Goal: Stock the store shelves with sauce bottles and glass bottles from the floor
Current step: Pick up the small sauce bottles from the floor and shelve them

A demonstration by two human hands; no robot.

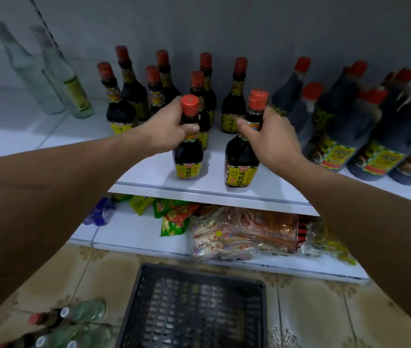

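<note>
Two dark sauce bottles with red caps and yellow labels stand near the front of the white upper shelf (164, 187). My left hand (166, 126) grips the neck of the left sauce bottle (188, 156). Around the neck and shoulder of the right sauce bottle (242, 162) my right hand (272, 139) is closed. Behind them stand several more small sauce bottles (233, 106). On the floor at the bottom left lie several glass bottles (84, 312) and a red-capped sauce bottle (41, 318).
Large dark sauce jugs (345, 136) crowd the shelf's right side. Two clear glass bottles (56, 79) stand at the back left. Snack packets (242, 234) lie on the lower shelf. A black plastic crate (194, 307) sits on the tiled floor below.
</note>
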